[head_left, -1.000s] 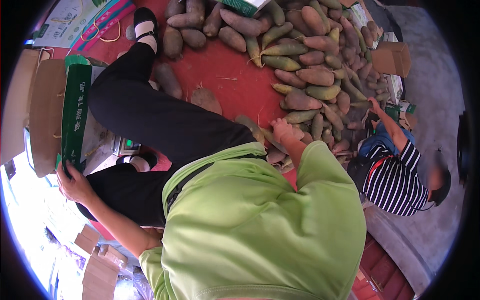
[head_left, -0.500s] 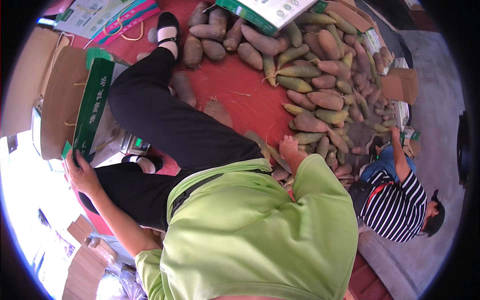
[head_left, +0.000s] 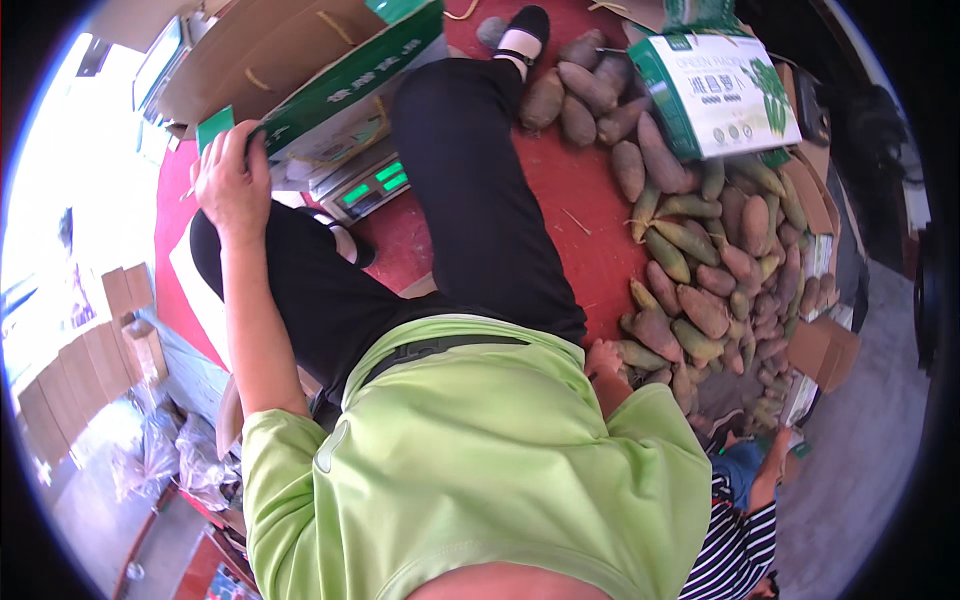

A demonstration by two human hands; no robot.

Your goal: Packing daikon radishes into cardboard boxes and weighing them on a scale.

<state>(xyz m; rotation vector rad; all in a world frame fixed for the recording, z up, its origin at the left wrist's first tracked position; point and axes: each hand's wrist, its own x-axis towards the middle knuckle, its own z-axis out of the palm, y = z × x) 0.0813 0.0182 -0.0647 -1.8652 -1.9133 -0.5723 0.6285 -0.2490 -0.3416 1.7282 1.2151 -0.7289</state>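
Observation:
My left hand (head_left: 232, 180) is closed on the near corner of an open green and white carton (head_left: 345, 95), beside a small green flap. The carton stands at or on a scale (head_left: 365, 192) with a lit green display; its contents are hidden. At the near edge of a big pile of radishes (head_left: 705, 312), some green and some purplish, is my right hand (head_left: 604, 362). It is beside a green radish (head_left: 640, 354). Its fingers are small and partly hidden, so whether it grips anything does not show.
More purplish radishes (head_left: 590, 90) lie by my foot on the red floor (head_left: 540, 200). A white and green carton (head_left: 715, 95) rests beyond the pile. Another person in a striped shirt (head_left: 735, 550) reaches toward the pile at the right. Plastic bags (head_left: 200, 455) lie at the lower left.
The view has turned, so the carton, scale and pile appear further right. My left hand stays on the carton's corner, and my right hand stays by the pile's near edge.

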